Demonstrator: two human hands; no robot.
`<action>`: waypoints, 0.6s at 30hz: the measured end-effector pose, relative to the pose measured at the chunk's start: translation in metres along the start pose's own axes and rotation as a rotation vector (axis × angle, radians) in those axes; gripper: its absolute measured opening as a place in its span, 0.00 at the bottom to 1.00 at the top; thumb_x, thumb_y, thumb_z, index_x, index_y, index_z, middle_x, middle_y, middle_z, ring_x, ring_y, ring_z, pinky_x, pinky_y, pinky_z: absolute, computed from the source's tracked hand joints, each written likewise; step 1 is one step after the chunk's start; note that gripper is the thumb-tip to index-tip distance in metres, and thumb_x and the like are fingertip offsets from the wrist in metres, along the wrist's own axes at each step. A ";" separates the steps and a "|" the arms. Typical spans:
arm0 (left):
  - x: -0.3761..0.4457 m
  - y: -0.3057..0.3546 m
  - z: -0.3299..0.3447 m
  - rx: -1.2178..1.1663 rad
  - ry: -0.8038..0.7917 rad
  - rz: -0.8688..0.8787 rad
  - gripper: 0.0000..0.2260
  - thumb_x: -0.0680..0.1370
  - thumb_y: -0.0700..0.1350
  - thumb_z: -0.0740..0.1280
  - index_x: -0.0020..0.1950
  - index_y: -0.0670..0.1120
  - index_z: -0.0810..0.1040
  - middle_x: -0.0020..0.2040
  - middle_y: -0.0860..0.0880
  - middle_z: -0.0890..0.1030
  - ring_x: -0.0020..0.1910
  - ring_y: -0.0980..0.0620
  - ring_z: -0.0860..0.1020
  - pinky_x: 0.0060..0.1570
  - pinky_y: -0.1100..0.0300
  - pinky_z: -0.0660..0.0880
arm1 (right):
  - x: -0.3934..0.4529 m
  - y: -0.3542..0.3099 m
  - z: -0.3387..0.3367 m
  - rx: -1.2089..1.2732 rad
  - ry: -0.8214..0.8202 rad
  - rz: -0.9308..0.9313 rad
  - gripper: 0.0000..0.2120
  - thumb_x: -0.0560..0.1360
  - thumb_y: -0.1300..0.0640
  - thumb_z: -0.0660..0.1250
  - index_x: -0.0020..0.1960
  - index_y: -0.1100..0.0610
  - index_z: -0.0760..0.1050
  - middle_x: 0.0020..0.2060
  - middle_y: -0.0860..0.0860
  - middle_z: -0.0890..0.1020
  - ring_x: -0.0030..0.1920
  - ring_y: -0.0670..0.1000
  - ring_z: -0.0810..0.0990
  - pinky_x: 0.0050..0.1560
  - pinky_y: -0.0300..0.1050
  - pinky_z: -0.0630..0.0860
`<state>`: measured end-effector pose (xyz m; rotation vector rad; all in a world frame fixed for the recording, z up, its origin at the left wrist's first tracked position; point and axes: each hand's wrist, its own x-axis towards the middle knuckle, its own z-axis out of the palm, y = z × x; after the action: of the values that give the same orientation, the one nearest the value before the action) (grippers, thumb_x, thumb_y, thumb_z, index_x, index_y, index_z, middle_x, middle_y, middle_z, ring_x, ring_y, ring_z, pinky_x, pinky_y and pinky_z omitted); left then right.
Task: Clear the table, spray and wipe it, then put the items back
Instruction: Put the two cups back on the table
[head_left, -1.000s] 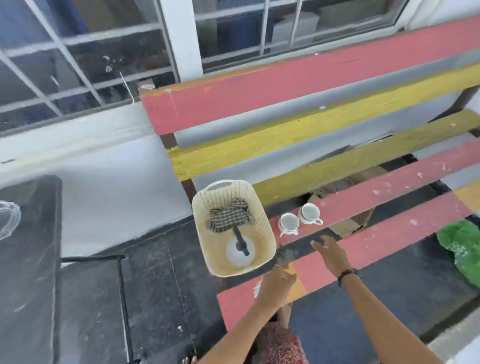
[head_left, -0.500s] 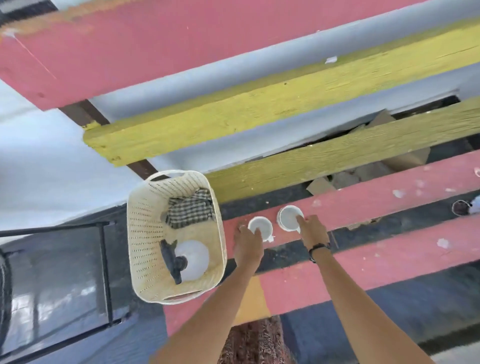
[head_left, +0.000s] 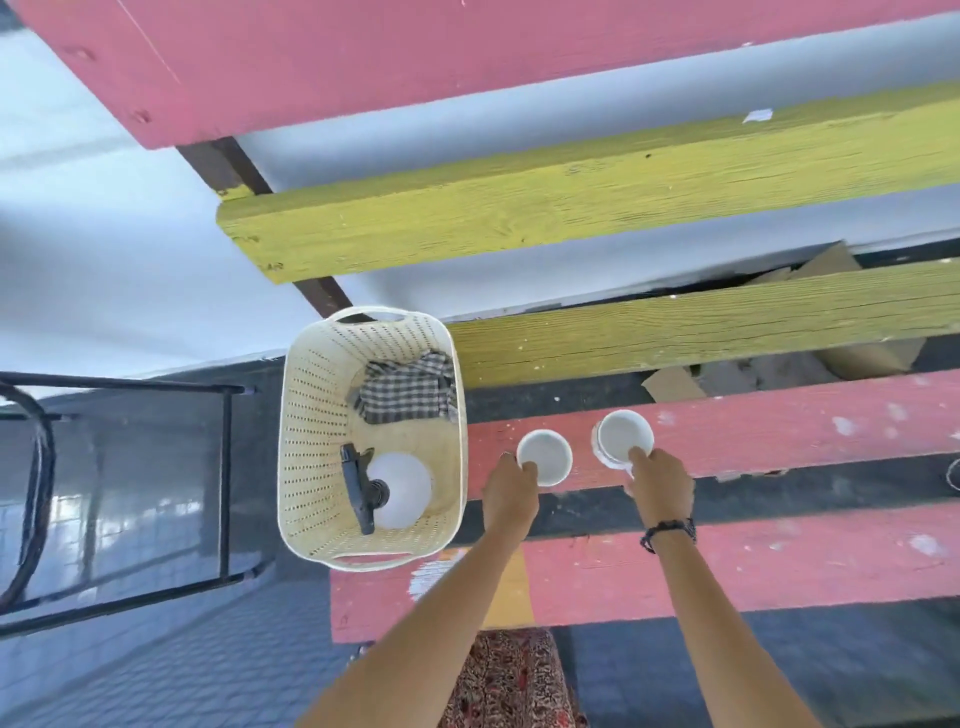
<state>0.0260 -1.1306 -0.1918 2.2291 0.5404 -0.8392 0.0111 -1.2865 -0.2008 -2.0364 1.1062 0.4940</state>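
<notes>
Two white cups stand on a pink slat (head_left: 779, 426) of the slatted bench-table. My left hand (head_left: 511, 491) grips the near rim of the left cup (head_left: 545, 454). My right hand (head_left: 661, 480) holds the right cup (head_left: 621, 434) at its near side. To the left, a cream perforated basket (head_left: 311, 415) rests at the slats' end. Inside it lie a checked cloth (head_left: 408, 395) and a white spray bottle (head_left: 397, 488) with a black trigger head.
Yellow slats (head_left: 675, 327) and a wide pink board (head_left: 467, 62) lie beyond the cups. Cardboard pieces (head_left: 675, 382) show under the slats. A black metal frame (head_left: 226, 478) stands left of the basket over the dark tiled floor. A nearer pink slat (head_left: 779, 561) runs under my forearms.
The camera moved closer and tilted down. Both hands went from hovering short of the cups to closing on them, left hand on the left cup, right hand on the right cup.
</notes>
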 end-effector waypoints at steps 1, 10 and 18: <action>-0.010 0.002 -0.006 -0.044 -0.004 0.025 0.13 0.79 0.43 0.56 0.59 0.38 0.71 0.51 0.42 0.78 0.43 0.46 0.77 0.38 0.56 0.74 | -0.009 -0.002 -0.005 0.039 0.022 -0.010 0.10 0.75 0.53 0.58 0.42 0.59 0.72 0.38 0.55 0.75 0.40 0.54 0.71 0.42 0.46 0.72; -0.127 -0.023 -0.101 -0.370 0.040 0.137 0.09 0.73 0.46 0.61 0.41 0.40 0.72 0.35 0.46 0.75 0.37 0.44 0.79 0.32 0.56 0.71 | -0.146 -0.031 -0.033 0.187 0.151 -0.253 0.15 0.75 0.60 0.61 0.32 0.66 0.67 0.25 0.55 0.74 0.30 0.55 0.70 0.29 0.42 0.59; -0.227 -0.136 -0.245 -0.443 0.344 0.133 0.15 0.72 0.45 0.64 0.26 0.45 0.66 0.27 0.49 0.74 0.37 0.43 0.79 0.43 0.51 0.76 | -0.305 -0.082 0.027 0.223 -0.063 -0.519 0.15 0.73 0.58 0.63 0.33 0.68 0.70 0.28 0.57 0.77 0.39 0.62 0.80 0.35 0.47 0.68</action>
<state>-0.1118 -0.8920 0.0412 1.9713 0.6570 -0.2324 -0.0879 -1.0721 0.0110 -1.9911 0.5313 0.1599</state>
